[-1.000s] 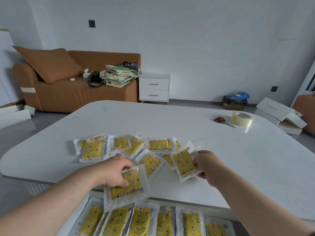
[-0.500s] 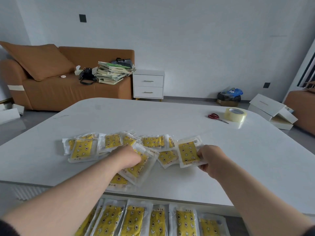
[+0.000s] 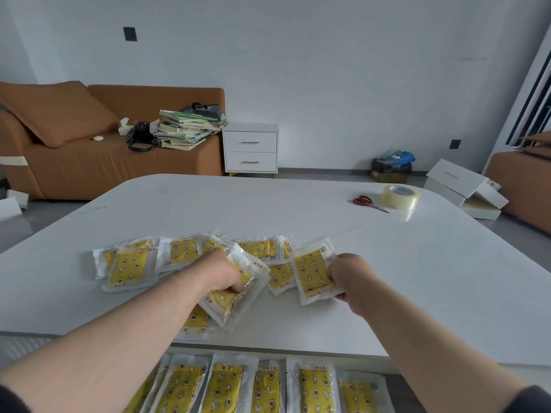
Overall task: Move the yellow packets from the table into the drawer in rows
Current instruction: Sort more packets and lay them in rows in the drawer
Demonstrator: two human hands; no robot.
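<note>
Several yellow star-print packets [image 3: 182, 251] in clear wrappers lie in a loose heap on the white table [image 3: 298, 210]. My left hand [image 3: 222, 272] grips a packet [image 3: 235, 296] near the table's front edge, with another packet [image 3: 195, 318] lying under it. My right hand [image 3: 348, 274] pinches the right edge of a packet [image 3: 311, 272] at the heap's right end. Below the table edge, the open drawer [image 3: 384, 377] holds a row of yellow packets [image 3: 268, 389] side by side.
Red-handled scissors [image 3: 366, 201] and a roll of clear tape [image 3: 399, 195] lie at the table's far right. Beyond the table are an orange sofa [image 3: 89, 162] with books, a white nightstand [image 3: 251, 150] and white boxes [image 3: 465, 192] on the floor.
My left hand moved from the front edge up onto the heap and took hold of a second packet over the first. My right hand keeps its packet, shifted slightly.
</note>
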